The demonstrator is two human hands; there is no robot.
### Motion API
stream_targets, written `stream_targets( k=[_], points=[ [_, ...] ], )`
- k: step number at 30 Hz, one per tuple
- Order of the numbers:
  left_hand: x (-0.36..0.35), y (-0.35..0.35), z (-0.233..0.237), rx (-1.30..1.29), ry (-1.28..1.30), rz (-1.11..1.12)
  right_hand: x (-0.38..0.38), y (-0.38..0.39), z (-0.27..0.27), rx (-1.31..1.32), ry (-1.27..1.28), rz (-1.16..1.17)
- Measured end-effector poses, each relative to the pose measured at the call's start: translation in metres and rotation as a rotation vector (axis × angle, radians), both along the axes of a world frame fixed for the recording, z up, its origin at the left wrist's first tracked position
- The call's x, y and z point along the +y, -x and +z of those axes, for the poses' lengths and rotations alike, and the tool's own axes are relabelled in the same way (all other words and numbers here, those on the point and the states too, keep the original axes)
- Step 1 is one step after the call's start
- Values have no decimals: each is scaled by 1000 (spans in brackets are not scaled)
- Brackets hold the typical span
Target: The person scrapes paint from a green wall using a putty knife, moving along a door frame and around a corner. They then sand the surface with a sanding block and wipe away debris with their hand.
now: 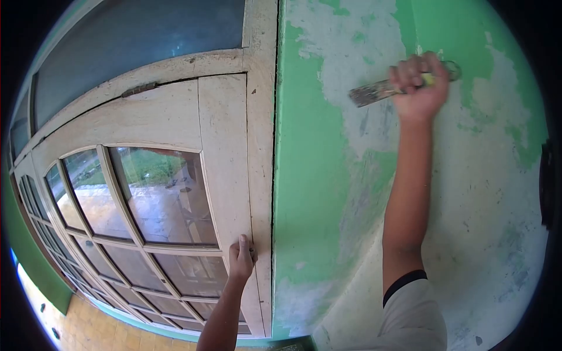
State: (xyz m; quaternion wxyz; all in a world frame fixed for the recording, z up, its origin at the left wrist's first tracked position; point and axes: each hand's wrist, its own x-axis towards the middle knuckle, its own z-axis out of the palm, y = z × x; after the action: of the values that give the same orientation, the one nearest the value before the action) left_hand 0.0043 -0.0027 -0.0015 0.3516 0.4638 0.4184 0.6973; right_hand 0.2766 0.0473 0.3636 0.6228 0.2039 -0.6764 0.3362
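Observation:
My right hand [420,85] is raised in front of the green wall [310,193], its fingers wrapped round the handle of a worn scraper [372,92]. The scraper's flat end points left, over a pale patch where the green paint is gone; whether it touches the wall I cannot tell. Lower down, my left hand [241,257] is closed at the right edge of the white door [225,146], around a small dark piece that looks like the door handle and is mostly hidden by the fingers.
Glass panes [164,205] in wooden frames fill the door, with a dark window [146,52] above. A yellowish tiled floor [99,327] lies at the lower left. Some dark object [547,184] stands at the right edge.

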Motion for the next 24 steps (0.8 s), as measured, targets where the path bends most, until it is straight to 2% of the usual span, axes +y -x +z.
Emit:
stream_targets(
  k=[2,4,5,7,8,10,12,15,18,20,22,24],
  points=[
    [11,13,3,3,6,-4,8,24,-7,67,1,-68],
    [11,12,-2,17,-27,-16,2,38,-16,-10,155,29],
    [10,10,-5,19,-27,-16,-2,31,-16,-9,156,29],
    [14,9,-7,78,-64,37,-10,9,-10,52,-94,101],
    [15,10,-7,80,-67,35,-6,11,-10,54,-98,98],
    [15,11,-9,91,-83,7,7,15,-15,75,-19,-64],
    [15,10,-9,99,-76,10,7,23,-19,27,65,-9],
    [16,11,-9,113,-73,17,-11,11,-14,11,-21,-78],
    [14,9,-9,112,-64,18,-16,-1,-14,95,-146,17],
    [13,9,-7,108,-57,24,-6,16,-20,120,27,-198],
    [14,9,-7,112,-70,9,-10,12,-20,66,11,-193],
    [14,10,-8,109,-74,6,-19,3,-19,60,-60,-45]
  ],
)
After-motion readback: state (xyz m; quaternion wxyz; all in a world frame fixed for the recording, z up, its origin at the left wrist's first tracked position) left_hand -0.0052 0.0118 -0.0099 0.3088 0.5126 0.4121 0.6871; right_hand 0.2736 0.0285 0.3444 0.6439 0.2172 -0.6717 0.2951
